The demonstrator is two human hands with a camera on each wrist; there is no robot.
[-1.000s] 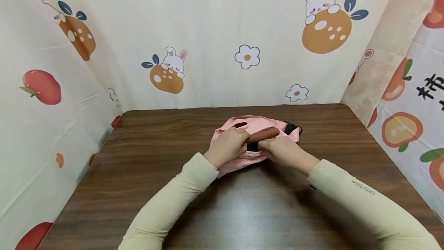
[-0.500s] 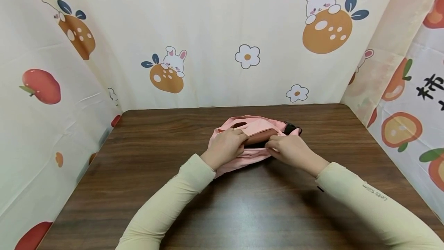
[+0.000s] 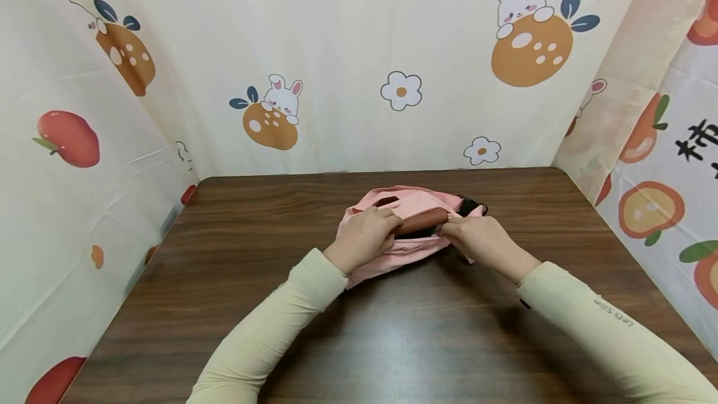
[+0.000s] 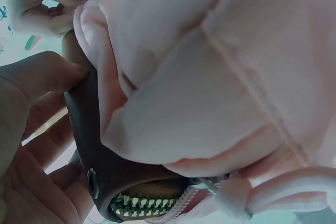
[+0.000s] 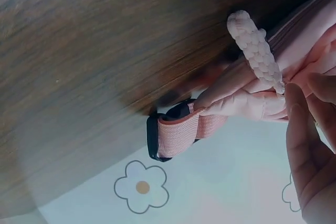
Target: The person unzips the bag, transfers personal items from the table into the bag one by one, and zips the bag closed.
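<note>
A soft pink bag [image 3: 387,260] lies on the table with its mouth parted, showing a dark inside. A smooth brown leather-like case [image 3: 423,221] lies along the opening; in the left wrist view the brown case [image 4: 84,114] has a round metal stud and pale zipper-like teeth at its lower end. My left hand [image 3: 363,235] holds it, thumb [image 4: 63,72] on one side and fingers behind. My right hand [image 3: 485,243] pinches the bag's edge at the right end of the opening, beside a braided pink zipper pull [image 5: 254,45].
The pink strap with a black buckle [image 5: 152,137] lies at the bag's far right. Under it is a brown wood-grain table [image 3: 252,235]. Fruit-and-rabbit printed curtains [image 3: 348,111] stand behind and along both sides of the table.
My right hand has moved right along the bag's opening, and more of the dark inside shows. My left hand stays almost in place on the brown case.
</note>
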